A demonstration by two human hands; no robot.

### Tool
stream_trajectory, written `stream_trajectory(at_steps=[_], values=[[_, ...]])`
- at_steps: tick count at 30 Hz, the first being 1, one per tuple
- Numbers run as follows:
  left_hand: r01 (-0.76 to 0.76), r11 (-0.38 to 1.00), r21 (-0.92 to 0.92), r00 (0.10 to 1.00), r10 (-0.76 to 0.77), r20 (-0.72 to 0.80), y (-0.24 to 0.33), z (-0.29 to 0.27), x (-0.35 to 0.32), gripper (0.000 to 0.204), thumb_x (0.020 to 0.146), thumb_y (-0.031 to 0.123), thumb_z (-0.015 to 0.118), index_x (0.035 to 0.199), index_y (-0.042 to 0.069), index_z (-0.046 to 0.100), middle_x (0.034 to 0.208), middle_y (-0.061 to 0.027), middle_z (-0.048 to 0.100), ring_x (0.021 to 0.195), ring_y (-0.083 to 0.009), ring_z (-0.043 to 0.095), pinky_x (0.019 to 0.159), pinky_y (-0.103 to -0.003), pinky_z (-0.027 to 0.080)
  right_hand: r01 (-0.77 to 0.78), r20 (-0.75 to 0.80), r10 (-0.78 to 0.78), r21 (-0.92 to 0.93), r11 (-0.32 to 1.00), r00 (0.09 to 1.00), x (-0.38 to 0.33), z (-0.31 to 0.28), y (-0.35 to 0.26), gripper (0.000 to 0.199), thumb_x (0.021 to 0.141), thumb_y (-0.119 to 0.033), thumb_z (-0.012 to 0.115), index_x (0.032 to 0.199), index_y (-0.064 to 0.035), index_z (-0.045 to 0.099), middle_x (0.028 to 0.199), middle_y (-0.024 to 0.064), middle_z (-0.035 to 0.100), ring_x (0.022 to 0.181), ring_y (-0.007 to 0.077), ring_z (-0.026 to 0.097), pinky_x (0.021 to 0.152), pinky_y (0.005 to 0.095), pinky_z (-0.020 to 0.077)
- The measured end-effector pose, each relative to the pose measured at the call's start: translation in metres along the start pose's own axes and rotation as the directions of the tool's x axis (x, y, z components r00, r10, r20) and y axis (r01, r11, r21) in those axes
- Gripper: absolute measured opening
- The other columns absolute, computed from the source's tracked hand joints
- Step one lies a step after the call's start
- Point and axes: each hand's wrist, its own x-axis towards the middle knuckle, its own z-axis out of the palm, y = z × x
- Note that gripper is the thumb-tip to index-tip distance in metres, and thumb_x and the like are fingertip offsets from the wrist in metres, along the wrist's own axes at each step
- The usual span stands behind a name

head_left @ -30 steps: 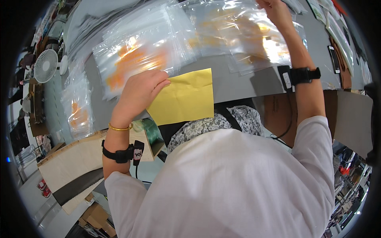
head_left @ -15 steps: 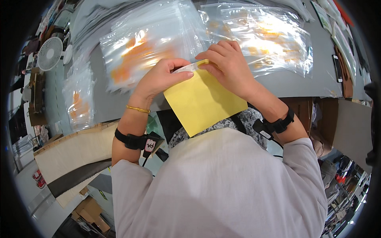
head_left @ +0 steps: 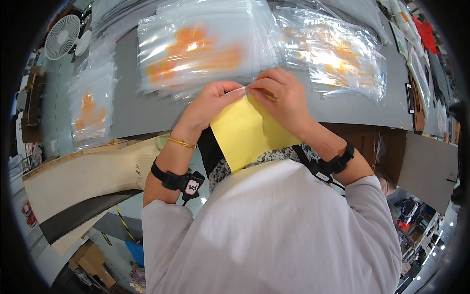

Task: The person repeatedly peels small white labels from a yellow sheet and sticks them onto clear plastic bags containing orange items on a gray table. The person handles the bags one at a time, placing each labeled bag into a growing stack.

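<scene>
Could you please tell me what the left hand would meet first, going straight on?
The left hand points toward the right hand, which it would probably meet first; depth is unclear.

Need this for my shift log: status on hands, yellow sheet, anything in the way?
Left hand, right hand: pinching yellow sheet along upper edge. Sheet extending toward white shirt. Clear bags beyond, none covering it.

Sheet [head_left: 245,130] matt ppr; bags [head_left: 338,54] plstc (v. glossy).
</scene>
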Motion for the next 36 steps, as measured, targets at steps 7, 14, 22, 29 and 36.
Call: stream_trajectory(at_steps=[7, 14, 22, 29, 36], values=[[-0.172, 0.707, 0.686, 0.968, 0.252, -0.018, 0.014, -0.01, -0.008, 0.017, 0.103, 0.018, 0.065, 0.104, 0.003, 0.072, 0.099, -0.001, 0.074, 0.09, -0.0195, 0.069, 0.077, -0.032, 0.053, -0.517, 0.227, 0.469, 0.488, 0.704, 0.853, 0.022, -0.013, -0.015, 0.01, 0.098, -0.01, 0.069, 0.092, -0.0022, 0.069, 0.091, -0.0037, 0.067, 0.085, 0.0066, 0.06, 0.077, 0.0229, 0.0485], [-0.458, -0.211, 0.863, 0.595, 0.649, 0.475, 0.019, -0.016, -0.005, 0.009, 0.091, 0.007, 0.065, 0.095, -0.001, 0.065, 0.118, -0.0134, 0.07, 0.12, -0.0326, 0.064, 0.095, -0.042, 0.056, -0.595, 0.219, 0.556, 0.384, 0.706, 0.802, 0.049, 0.016, 0.028, 0.019, 0.098, -0.016, 0.071, 0.094, 0.0016, 0.073, 0.108, 0.0013, 0.072, 0.088, 0.0078, 0.063, 0.078, 0.0252, 0.0511], [-0.421, -0.05, 0.906, 0.729, 0.575, 0.371, 0.002, -0.014, -0.008, 0.01, 0.091, 0.008, 0.065, 0.097, 0.0, 0.065, 0.124, -0.0133, 0.069, 0.118, -0.032, 0.066, 0.091, -0.043, 0.057, -0.557, 0.211, 0.518, 0.39, 0.733, 0.829, 0.029, 0.029, 0.031, 0.016, 0.097, -0.009, 0.07, 0.089, 0.0047, 0.07, 0.127, 0.0039, 0.066, 0.097, 0.0095, 0.064, 0.085, 0.0253, 0.0514], [-0.36, -0.093, 0.928, 0.768, 0.536, 0.351, 0.012, -0.006, -0.008, 0.012, 0.092, 0.013, 0.068, 0.097, 0.003, 0.065, 0.133, -0.0112, 0.066, 0.116, -0.0296, 0.066, 0.085, -0.041, 0.058, -0.563, 0.14, 0.555, 0.376, 0.736, 0.82, 0.028, 0.033, 0.025, 0.015, 0.098, -0.008, 0.07, 0.09, 0.0041, 0.07, 0.122, 0.0035, 0.066, 0.094, 0.0086, 0.062, 0.083, 0.025, 0.0507], [-0.352, -0.092, 0.932, 0.776, 0.529, 0.345, 0.009, -0.009, -0.006, 0.011, 0.091, 0.013, 0.069, 0.097, 0.004, 0.065, 0.131, -0.0095, 0.067, 0.115, -0.0283, 0.067, 0.082, -0.039, 0.058, -0.581, 0.094, 0.613, 0.457, 0.674, 0.785, 0.03, 0.041, 0.032, 0.015, 0.098, -0.01, 0.071, 0.092, 0.0035, 0.072, 0.117, 0.0028, 0.065, 0.09, 0.0082, 0.06, 0.079, 0.0247, 0.0492]])
